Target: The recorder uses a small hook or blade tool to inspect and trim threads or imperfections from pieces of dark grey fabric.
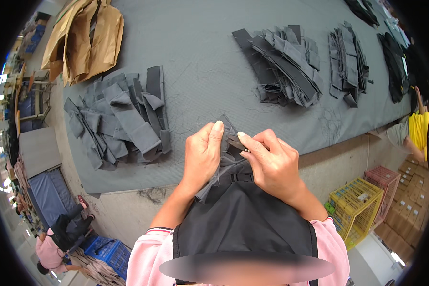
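Note:
Above the near edge of the table, both my hands hold up a dark grey fabric strip (224,168). My left hand (199,155) is closed on it, thumb pointing up. Thumb and fingers of my right hand (274,159) pinch together at its upper part. Something small and dark with shiny spots shows by my right fingertips; what it is, I cannot make out. Loose threads stick up from the strip's top end. Nearest on the left lies a loose pile of grey fabric strips (124,121). Farther off to the right lies a stacked bundle of similar strips (288,66).
A grey-covered table (200,71) carries loose threads, another strip bundle (349,62) and black garments (393,66). A brown paper bag (93,43) stands far left. Yellow crates (357,205) and cartons (407,205) sit right. Other people (52,250) are at both sides.

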`<action>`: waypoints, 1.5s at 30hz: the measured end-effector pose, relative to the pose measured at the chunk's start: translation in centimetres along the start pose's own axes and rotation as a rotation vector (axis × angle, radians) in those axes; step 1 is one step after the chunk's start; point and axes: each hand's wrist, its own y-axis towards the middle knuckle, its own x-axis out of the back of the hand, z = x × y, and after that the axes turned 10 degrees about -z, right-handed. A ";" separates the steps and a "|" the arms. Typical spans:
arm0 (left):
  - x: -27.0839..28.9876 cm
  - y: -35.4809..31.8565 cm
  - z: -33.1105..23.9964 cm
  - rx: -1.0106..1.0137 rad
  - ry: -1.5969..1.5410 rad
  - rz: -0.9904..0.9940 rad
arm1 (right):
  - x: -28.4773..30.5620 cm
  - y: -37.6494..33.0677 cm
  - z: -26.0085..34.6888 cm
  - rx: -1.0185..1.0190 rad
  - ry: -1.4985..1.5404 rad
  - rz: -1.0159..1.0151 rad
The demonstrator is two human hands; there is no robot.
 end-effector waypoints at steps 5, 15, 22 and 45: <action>-0.1 -0.2 -0.2 -0.116 0.136 -0.011 | 0.0 -0.4 0.1 -0.034 -0.030 0.031; 0.1 0.1 0.3 -0.062 0.122 0.032 | -0.5 -0.6 -0.8 -0.116 0.078 -0.033; 0.7 0.5 1.4 0.124 -0.046 0.124 | -0.6 -0.2 -1.0 -0.047 0.061 0.014; 3.0 2.0 1.4 0.412 -0.266 0.620 | 0.9 3.7 -1.5 0.380 0.066 0.369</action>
